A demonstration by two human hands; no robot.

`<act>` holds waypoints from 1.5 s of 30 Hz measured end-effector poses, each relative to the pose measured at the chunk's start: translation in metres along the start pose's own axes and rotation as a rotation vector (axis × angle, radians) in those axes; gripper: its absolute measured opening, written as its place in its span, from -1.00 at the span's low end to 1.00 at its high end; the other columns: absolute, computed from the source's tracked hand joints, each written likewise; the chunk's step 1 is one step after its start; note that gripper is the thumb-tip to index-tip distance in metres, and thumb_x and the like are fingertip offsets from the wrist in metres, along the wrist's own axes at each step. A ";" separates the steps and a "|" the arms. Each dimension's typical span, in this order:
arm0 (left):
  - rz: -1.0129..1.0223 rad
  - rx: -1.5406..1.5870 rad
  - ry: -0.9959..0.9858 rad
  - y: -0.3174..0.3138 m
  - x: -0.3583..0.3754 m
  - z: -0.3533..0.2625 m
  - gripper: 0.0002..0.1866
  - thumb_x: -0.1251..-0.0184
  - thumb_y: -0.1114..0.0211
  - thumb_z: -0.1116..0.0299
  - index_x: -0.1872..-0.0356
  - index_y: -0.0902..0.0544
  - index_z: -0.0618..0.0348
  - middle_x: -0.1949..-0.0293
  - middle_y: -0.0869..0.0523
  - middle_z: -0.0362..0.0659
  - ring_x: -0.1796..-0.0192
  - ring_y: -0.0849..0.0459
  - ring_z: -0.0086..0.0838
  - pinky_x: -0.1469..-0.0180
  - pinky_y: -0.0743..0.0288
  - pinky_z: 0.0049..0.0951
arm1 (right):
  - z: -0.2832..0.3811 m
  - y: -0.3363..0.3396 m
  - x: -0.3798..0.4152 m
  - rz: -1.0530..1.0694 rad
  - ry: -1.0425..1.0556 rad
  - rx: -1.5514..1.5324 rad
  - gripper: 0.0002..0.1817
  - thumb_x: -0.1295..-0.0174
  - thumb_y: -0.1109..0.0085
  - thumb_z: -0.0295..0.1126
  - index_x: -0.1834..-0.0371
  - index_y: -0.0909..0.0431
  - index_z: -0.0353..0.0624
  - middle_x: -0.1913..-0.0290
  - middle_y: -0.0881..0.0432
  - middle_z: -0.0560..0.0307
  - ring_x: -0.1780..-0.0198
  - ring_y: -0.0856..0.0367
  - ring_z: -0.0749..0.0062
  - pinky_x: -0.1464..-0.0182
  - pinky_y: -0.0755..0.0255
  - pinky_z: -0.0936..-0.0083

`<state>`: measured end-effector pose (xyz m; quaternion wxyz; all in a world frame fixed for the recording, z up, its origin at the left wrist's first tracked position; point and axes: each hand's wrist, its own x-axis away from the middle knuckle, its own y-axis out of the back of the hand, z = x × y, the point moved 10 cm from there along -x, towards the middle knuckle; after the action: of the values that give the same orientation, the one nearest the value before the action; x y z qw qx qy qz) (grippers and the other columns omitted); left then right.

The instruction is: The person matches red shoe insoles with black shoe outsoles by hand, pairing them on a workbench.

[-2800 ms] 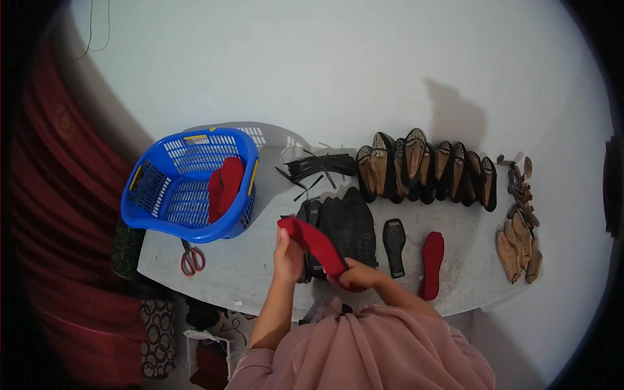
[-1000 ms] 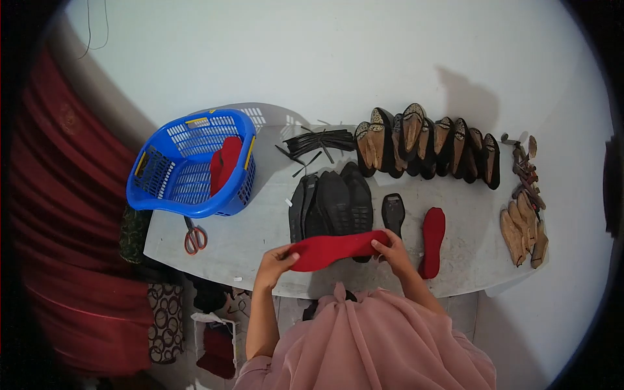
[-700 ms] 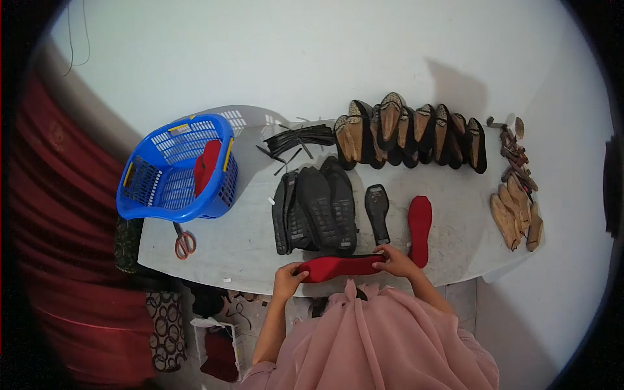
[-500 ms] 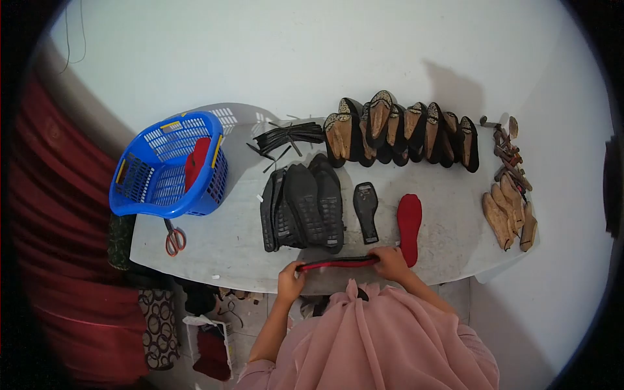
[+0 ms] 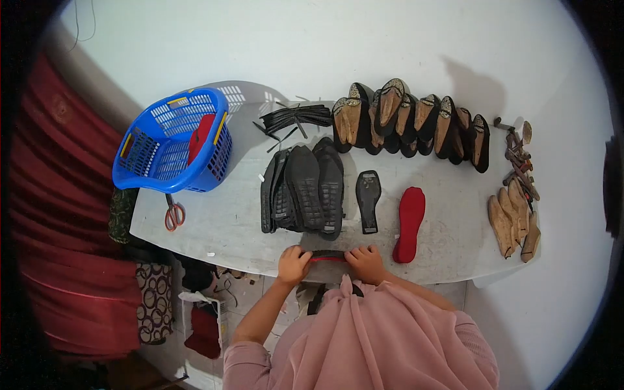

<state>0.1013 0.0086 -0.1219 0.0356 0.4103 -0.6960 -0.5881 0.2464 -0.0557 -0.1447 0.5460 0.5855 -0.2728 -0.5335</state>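
At the table's front edge, my left hand (image 5: 294,265) and my right hand (image 5: 366,263) are closed around the two ends of a shoe sole (image 5: 328,255). I see it edge-on, black along the top with red beneath, slightly arched between my hands; its ends are hidden by my fingers. Beyond my right hand lies a red insole (image 5: 409,224), and left of that a single black sole (image 5: 368,201). Several black soles (image 5: 304,185) are heaped beyond my left hand.
A row of flat shoes (image 5: 426,117) stands at the back, beside a bundle of black strips (image 5: 296,117). On the left are a blue basket (image 5: 208,175) holding something red and scissors (image 5: 173,214). Wooden shoe lasts (image 5: 510,218) and hand tools (image 5: 520,159) lie at the right.
My hands have come closer together, and the sole between them now arches with less of it showing. The whole view has shifted a little.
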 end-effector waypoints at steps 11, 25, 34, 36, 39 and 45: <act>0.054 -0.055 -0.069 -0.003 -0.011 -0.022 -0.58 0.05 -0.24 0.48 0.09 -0.67 -0.18 0.44 -0.54 -0.21 0.53 -0.58 -0.34 0.47 -0.51 -0.36 | 0.001 0.014 -0.004 -0.061 -0.115 0.006 -0.69 0.03 -0.22 -0.30 0.16 -0.52 -0.03 0.39 -0.50 0.25 0.32 -0.52 0.36 0.21 -0.28 0.28; 0.019 0.193 0.007 -0.016 -0.005 -0.009 -0.69 0.13 -0.33 0.46 0.23 -0.68 0.02 0.22 -0.72 -0.16 0.37 -0.69 -0.29 0.32 -0.56 -0.35 | 0.008 -0.027 -0.019 0.185 -0.204 -0.051 -0.77 0.02 -0.13 -0.28 0.28 -0.45 -0.07 0.34 -0.59 0.15 0.36 -0.63 0.33 0.35 -0.42 0.38; 0.037 0.172 0.065 -0.013 -0.009 -0.008 -0.71 0.07 -0.34 0.40 0.22 -0.66 0.05 0.36 -0.70 -0.16 0.38 -0.67 -0.24 0.34 -0.52 -0.34 | 0.028 -0.010 -0.034 -0.075 -0.162 -0.031 -0.77 -0.01 -0.12 -0.31 0.24 -0.48 -0.06 0.36 -0.57 0.20 0.32 -0.60 0.34 0.32 -0.39 0.41; 0.082 0.165 0.118 -0.014 -0.016 -0.003 -0.74 0.02 -0.35 0.37 0.22 -0.66 0.06 0.38 -0.68 -0.15 0.41 -0.65 -0.22 0.36 -0.50 -0.33 | 0.024 -0.011 -0.039 -0.042 -0.164 -0.064 -0.79 -0.02 -0.11 -0.30 0.26 -0.49 -0.06 0.38 -0.56 0.22 0.33 -0.59 0.34 0.35 -0.38 0.40; 0.054 0.160 0.129 -0.010 -0.021 -0.004 -0.75 -0.02 -0.35 0.31 0.23 -0.66 0.06 0.42 -0.66 -0.14 0.44 -0.63 -0.20 0.39 -0.47 -0.31 | 0.018 -0.006 -0.045 -0.034 -0.187 -0.138 -0.79 -0.03 -0.11 -0.33 0.25 -0.49 -0.07 0.38 -0.56 0.18 0.34 -0.59 0.31 0.36 -0.39 0.40; 0.018 0.165 0.104 -0.007 -0.017 -0.007 -0.75 -0.02 -0.33 0.27 0.21 -0.65 -0.02 0.47 -0.62 -0.20 0.44 -0.61 -0.26 0.40 -0.44 -0.28 | -0.005 -0.021 -0.019 0.131 -0.246 -0.213 -0.74 0.02 -0.19 -0.37 0.22 -0.47 -0.10 0.29 -0.56 0.09 0.23 -0.58 0.17 0.20 -0.37 0.30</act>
<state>0.1196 0.0133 -0.1180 0.0431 0.4355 -0.7431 -0.5062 0.2405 -0.0313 -0.1590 0.6009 0.4355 -0.3171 -0.5905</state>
